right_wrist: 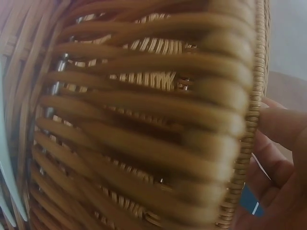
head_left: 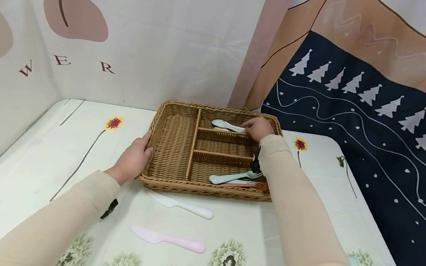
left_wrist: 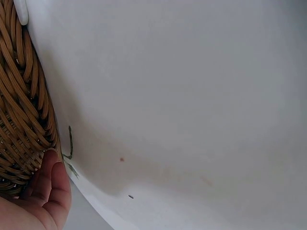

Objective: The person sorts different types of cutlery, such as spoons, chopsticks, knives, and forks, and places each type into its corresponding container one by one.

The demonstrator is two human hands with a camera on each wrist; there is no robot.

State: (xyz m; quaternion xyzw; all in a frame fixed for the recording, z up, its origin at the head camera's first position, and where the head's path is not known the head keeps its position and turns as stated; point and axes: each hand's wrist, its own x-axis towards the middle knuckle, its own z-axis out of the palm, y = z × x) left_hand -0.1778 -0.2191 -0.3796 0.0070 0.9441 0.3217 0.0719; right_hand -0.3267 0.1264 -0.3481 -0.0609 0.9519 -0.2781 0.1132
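Light-blue spoon (head_left: 222, 124) is pinched at handle end by right grip (head_left: 259, 128), nearer of two; bowl is pointed left, long axis set roughly along divider (head_left: 207, 129), in or just above far right compartment (head_left: 204, 117). Wicker tray (head_left: 173, 146) is held at left by left grip (head_left: 134, 155).

A: How many wicker trays (head_left: 207, 190)?
B: One, with three dividers (head_left: 193, 144) and four compartments (head_left: 173, 146).
A: And cutlery inside?
B: In the far-right compartment, at least two pieces — one light blue spoon (head_left: 221, 123) and one yellowish piece (head_left: 221, 129). In the near-right one, at least three: one orange fork (head_left: 238, 185) and two light blue pieces (head_left: 229, 178). They overlap, so more may be hidden.
A: Knives outside it?
B: Two — one white knife (head_left: 183, 205), one pink knife (head_left: 168, 238).
A: Hands?
B: Two: one left hand (head_left: 132, 159), one right hand (head_left: 258, 128).
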